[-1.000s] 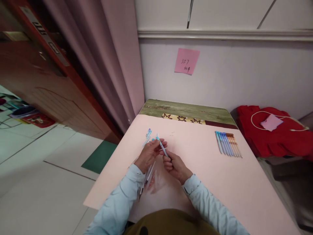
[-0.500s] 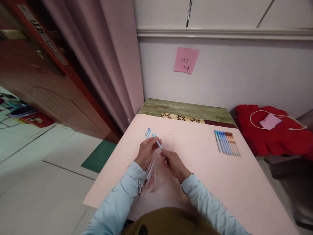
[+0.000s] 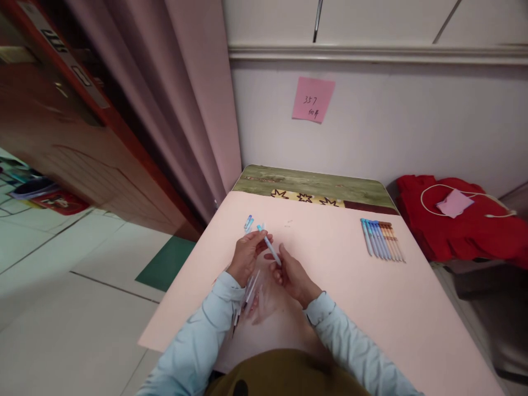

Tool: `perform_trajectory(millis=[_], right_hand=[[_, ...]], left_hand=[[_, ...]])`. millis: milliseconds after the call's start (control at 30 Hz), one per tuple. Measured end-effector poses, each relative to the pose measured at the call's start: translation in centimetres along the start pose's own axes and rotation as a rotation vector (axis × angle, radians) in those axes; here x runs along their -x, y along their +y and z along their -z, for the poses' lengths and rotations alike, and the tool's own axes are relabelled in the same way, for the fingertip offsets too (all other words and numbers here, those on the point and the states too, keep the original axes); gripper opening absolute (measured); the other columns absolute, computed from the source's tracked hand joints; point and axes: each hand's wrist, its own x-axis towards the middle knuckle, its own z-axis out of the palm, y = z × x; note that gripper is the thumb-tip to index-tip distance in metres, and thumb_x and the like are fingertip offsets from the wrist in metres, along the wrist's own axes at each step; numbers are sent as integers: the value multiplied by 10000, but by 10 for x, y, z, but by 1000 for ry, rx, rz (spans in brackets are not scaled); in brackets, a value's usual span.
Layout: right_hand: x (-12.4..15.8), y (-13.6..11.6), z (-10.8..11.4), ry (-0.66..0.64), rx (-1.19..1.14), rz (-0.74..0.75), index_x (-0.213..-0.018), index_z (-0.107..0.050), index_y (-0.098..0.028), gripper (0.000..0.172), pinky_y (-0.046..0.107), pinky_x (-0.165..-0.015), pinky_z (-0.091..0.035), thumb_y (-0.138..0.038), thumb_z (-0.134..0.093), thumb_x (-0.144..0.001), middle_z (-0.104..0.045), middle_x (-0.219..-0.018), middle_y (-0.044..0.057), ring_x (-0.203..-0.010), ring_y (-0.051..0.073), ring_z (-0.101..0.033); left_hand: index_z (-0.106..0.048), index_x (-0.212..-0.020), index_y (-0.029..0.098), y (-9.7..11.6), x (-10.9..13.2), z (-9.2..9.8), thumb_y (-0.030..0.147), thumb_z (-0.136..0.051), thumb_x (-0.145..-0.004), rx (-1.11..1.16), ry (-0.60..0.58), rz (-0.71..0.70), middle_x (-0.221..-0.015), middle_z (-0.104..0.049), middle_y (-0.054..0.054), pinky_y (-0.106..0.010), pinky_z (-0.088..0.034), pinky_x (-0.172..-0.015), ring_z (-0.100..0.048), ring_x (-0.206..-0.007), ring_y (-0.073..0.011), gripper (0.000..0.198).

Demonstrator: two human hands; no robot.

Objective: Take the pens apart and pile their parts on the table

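**deskwatcher:** So where exactly is the blue pen (image 3: 270,246) compared to the hands?

**inkblot:** Right between them, lifted just off the pink table (image 3: 350,286). It runs diagonally, with the capped tip pointing away and to the left. The left hand (image 3: 246,257) pinches the far part with thumb and fingertips, the other fingers curled in loosely. The right hand (image 3: 292,276) is closed around the near end, so that end disappears into its fingers.

**deskwatcher:** Both hands gripping it, then?

**inkblot:** Yep, both are closed on the same pen, and the two hands are nearly touching.

**deskwatcher:** Anything else near them?

**inkblot:** A couple of small loose blue pieces (image 3: 248,222) lie on the table just past the left hand. They look like caps, but they're too small to be sure. Under the wrists there's a clear plastic bag (image 3: 252,290) with what look like more pens in it. Well off to the right, a neat row of pens (image 3: 381,240) lies side by side, blue ones on the left and orange-brown ones on the right. There's also a pink sticky note (image 3: 313,99) on the wall behind.
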Motion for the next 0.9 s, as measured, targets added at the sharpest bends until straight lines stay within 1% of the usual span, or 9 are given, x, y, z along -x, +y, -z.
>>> perform_trajectory(millis=[100,233,300,367,433,567,733,833,900], right_hand=[[-2,2,0,-6,26,1,-779,-623,-142,496,199,-405,-210,-635,-679,-769,-475,-538,-56,-416,53,-340],[-3,2,0,17,-31,142,-868,-611,-180,448,177,-482,-343,-413,-889,-605,-578,-697,-46,-547,67,-492],[-3,1,1,4,-45,50,-885,-619,-177,428,184,-445,-314,-508,-810,-692,-570,-668,-41,-492,65,-461],[-3,-1,2,-4,-21,-36,-831,-630,-151,469,195,-396,-232,-614,-683,-779,-503,-565,-50,-407,54,-357],[-3,-2,2,4,4,-7,-785,-622,-144,460,197,-391,-214,-596,-709,-763,-470,-534,-61,-402,48,-327],[-1,-3,3,38,-40,130,-864,-608,-183,437,181,-466,-352,-383,-894,-600,-591,-702,-39,-539,69,-490],[-1,-5,4,-23,-12,-56,-829,-640,-135,480,180,-380,-209,-609,-694,-770,-465,-545,-60,-404,44,-327],[0,-6,4,2,-12,98,-816,-610,-159,420,164,-434,-294,-439,-865,-634,-521,-621,-59,-485,48,-425],[0,-6,3,18,-38,124,-861,-602,-180,445,165,-477,-348,-383,-896,-597,-583,-710,-45,-548,61,-495]], left_hand=[[-685,-842,110,1,0,0,257,-847,-663,-10,9,6,-823,-740,-97,-303,-550,-784,-697,-765,-171,283],[-685,-859,105,1,-2,1,262,-839,-673,-6,2,-18,-842,-743,-105,-305,-549,-797,-700,-781,-173,288],[-685,-858,110,1,-2,1,263,-838,-676,-11,-11,-15,-848,-742,-104,-312,-549,-806,-700,-786,-174,283],[-683,-849,113,1,-2,-1,263,-842,-671,-20,-12,-8,-843,-740,-102,-319,-548,-812,-698,-780,-173,282],[-682,-849,112,1,-2,-2,265,-845,-665,-25,-5,-7,-842,-739,-103,-325,-547,-819,-697,-780,-175,290],[-681,-854,114,2,-2,-4,264,-844,-663,-17,-8,-9,-840,-740,-101,-327,-546,-815,-696,-781,-177,293],[-685,-845,108,2,-2,-4,251,-839,-670,-22,-27,2,-833,-738,-100,-302,-545,-785,-696,-779,-174,274],[-686,-845,107,2,-2,-5,248,-841,-666,-10,-13,-8,-837,-739,-101,-310,-547,-796,-699,-785,-179,276],[-689,-852,107,2,-2,-5,255,-840,-668,-11,-8,-11,-851,-742,-106,-317,-548,-804,-699,-789,-181,280]])
